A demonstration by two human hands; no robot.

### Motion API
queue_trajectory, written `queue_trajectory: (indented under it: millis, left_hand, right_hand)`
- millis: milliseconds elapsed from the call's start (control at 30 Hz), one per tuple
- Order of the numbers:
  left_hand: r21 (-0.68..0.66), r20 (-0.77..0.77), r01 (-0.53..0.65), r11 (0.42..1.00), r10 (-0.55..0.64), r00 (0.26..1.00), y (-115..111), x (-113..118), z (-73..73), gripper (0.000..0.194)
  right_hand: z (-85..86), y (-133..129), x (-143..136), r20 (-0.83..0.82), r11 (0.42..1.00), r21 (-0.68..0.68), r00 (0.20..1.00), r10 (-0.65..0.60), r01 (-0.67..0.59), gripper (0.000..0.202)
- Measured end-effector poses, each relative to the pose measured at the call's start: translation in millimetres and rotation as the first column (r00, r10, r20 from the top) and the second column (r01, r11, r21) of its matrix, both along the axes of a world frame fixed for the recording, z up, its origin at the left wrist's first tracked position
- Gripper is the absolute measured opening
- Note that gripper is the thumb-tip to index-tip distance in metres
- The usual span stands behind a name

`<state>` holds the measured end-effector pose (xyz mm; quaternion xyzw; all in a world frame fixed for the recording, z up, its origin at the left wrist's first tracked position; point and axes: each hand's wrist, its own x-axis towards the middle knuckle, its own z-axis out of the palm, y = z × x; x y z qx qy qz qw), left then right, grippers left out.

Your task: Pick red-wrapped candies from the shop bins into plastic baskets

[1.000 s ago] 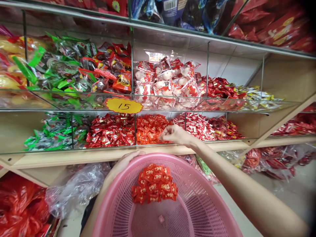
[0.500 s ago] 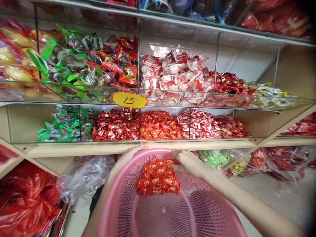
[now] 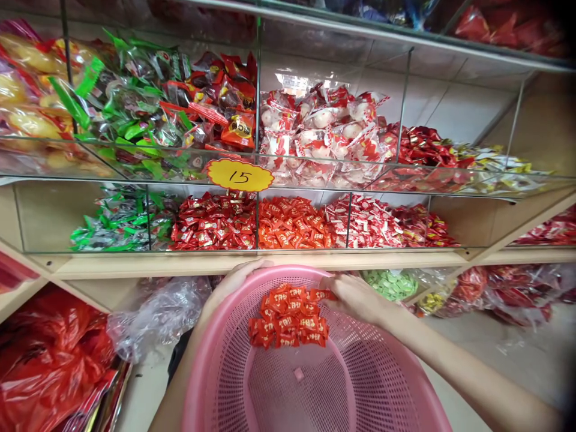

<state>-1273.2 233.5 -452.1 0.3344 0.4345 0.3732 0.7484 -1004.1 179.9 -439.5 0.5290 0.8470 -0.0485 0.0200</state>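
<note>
Pinching a red candy (image 3: pixel 320 295), right fingers (image 3: pixel 342 289) nearly meet; left fingers (image 3: pixel 252 266), straighter, hold the pink basket (image 3: pixel 200 360).

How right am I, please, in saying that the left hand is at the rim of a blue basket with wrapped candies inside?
Not quite: the basket is pink, not blue, as the head view shows. The left hand is at its rim, and wrapped candies are inside.

Basket (image 3: pixel 200 360) pink, mesh-patterned; candies (image 3: pixel 288 321) red-orange, pale-gold lettering; price tag (image 3: pixel 240 175) yellow, red-edged.
</note>
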Motion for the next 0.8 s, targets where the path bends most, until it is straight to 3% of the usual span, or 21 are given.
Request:
queue_trajectory:
  millis: [200,400,800]
  left_hand:
    - [0.046,-0.031,0.059,0.997,-0.058,0.998,6,-4,-5.5,0.029]
    - [0.065,-0.044,0.064,0.996,-0.061,0.997,8,-5,-7.8,0.030]
    - [0.043,-0.075,0.080,0.996,-0.077,0.994,6,-5,-2.6,0.037]
  right_hand:
    - [7.7,1,1,-0.084,0.998,0.040,0.996,0.043,-0.040,0.023]
    - [13.5,-7,-4,-0.101,1.000,-0.030,0.995,0.007,-0.010,0.023]
    - [-5.2,-4,-13,0.010,0.993,0.100,0.998,0.058,-0.059,0.018]
